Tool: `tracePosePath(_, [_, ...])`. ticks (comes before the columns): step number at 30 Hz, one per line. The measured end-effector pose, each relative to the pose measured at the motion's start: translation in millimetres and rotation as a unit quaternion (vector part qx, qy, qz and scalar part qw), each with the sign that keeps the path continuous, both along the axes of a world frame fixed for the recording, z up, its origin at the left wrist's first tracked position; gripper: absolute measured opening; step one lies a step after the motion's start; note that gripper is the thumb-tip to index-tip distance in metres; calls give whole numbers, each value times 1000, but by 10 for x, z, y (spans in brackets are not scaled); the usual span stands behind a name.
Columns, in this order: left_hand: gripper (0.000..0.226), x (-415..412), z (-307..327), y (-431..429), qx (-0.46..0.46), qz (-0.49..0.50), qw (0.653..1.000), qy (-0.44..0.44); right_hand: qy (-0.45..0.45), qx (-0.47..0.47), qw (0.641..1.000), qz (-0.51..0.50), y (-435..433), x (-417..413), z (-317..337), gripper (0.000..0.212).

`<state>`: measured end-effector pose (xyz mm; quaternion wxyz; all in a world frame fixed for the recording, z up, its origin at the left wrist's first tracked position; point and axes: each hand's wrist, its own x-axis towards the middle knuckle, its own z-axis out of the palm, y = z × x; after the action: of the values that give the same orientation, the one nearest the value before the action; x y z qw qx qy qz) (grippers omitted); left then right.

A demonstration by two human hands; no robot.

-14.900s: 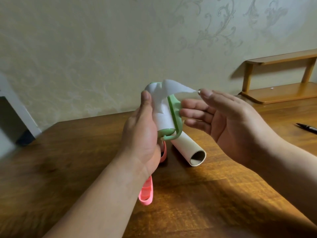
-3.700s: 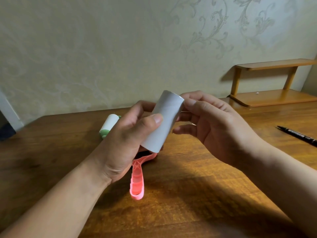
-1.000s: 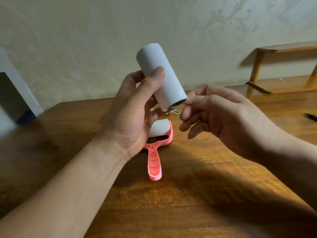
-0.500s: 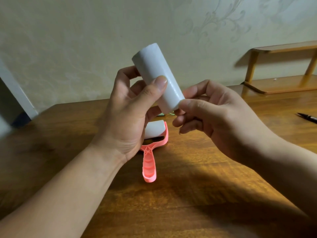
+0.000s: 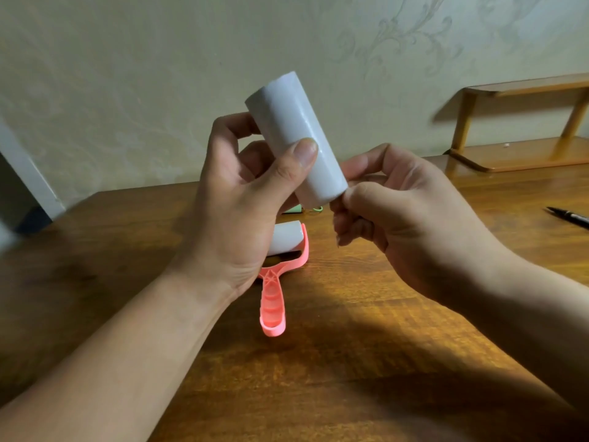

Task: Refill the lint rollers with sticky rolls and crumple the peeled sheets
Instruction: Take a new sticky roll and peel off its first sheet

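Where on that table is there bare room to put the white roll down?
Bare table shows this side of the pink roller, and between the right hand and the pen. It is crowded behind the left hand, by the green roller.

Wooden table [image 5: 366, 362] bears pink lint roller [image 5: 274, 301], pen [image 5: 570, 215], shelf [image 5: 522, 154]

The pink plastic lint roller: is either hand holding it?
No, the pink plastic lint roller lies free on the brown wooden table.

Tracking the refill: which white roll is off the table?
The loose roll gripped in the left hand; the other roll sits in the pink roller on the table.
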<state>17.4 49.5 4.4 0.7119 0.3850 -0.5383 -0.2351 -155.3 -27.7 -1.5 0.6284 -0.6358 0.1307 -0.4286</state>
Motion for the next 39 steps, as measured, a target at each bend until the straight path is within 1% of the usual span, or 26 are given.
tracePosePath(5, [34, 60, 10, 7, 3, 2, 999, 33, -8, 8, 999, 36, 12, -19, 43, 28])
tracePosePath(10, [38, 68, 10, 17, 3, -3, 1000, 14, -18, 17, 998, 54, 9, -13, 36, 28])
tracePosePath(17, [42, 73, 20, 27, -3, 7, 1000, -11, 0, 8, 998, 56, -19, -18, 12, 20])
tracePosePath(28, [42, 81, 26, 27, 22, 29, 999, -20, 34, -25, 999, 19, -5, -15, -19, 21])
tracePosePath(32, [36, 126, 32, 25, 43, 45, 998, -16, 34, -20, 998, 44, 13, -20, -5, 23])
tracePosePath(36, [43, 142, 44, 45, 47, 44, 998, -25, 35, -13, 997, 67, 36, -37, 21, 26])
tracePosePath(39, [43, 148, 39, 51, 48, 47, 997, -33, 39, -21, 997, 60, 41, -33, 10, 21])
